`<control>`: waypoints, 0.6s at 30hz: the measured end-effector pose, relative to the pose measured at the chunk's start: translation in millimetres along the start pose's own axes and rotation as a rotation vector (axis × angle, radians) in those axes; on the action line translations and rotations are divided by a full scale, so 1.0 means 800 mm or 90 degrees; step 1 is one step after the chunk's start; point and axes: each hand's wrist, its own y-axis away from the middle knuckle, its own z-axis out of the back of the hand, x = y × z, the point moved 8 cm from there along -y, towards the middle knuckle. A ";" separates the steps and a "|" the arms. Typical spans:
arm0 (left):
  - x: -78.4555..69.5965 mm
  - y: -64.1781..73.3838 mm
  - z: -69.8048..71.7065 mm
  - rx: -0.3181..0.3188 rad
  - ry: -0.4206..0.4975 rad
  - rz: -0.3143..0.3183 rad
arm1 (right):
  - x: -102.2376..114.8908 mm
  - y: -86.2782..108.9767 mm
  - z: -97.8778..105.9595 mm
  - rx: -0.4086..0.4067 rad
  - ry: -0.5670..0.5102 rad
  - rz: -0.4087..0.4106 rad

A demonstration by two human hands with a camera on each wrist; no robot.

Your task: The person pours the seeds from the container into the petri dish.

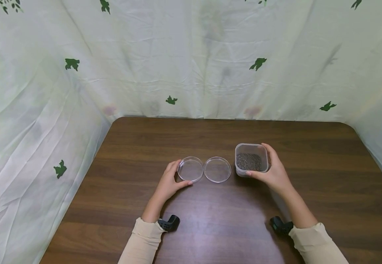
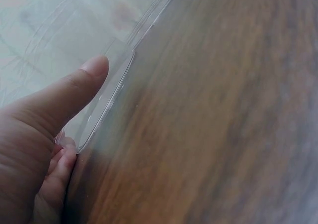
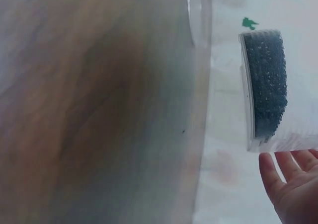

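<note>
Two round clear petri dishes lie side by side on the brown table. My left hand [image 1: 169, 184] holds the left petri dish [image 1: 191, 170] between thumb and fingers, the dish flat on the tabletop; its clear side wall [image 2: 110, 97] shows past the thumb in the left wrist view. The right petri dish [image 1: 217, 170] sits close beside it, with no hand on it. My right hand [image 1: 275, 175] grips a clear square plastic container [image 1: 251, 147] by its right side. Dark grains [image 1: 249, 161] fill its lower part. In the right wrist view the container [image 3: 247, 92] hangs above the tabletop.
The wooden table [image 1: 164, 135] has rounded far corners. A pale cloth curtain [image 1: 191, 66] with green leaf-like shapes hangs behind it and along both sides. A black wrist device [image 1: 170, 223] sits on each forearm, at the beige sleeve cuffs.
</note>
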 end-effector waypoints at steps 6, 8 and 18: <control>0.000 -0.001 -0.002 0.001 -0.003 -0.006 | 0.014 -0.013 -0.011 -0.006 -0.029 0.013; 0.000 -0.001 -0.002 0.000 -0.003 -0.008 | 0.019 -0.018 -0.015 -0.005 -0.031 0.018; 0.000 0.000 0.000 0.002 -0.003 -0.001 | 0.082 -0.029 -0.033 -0.006 -0.043 0.068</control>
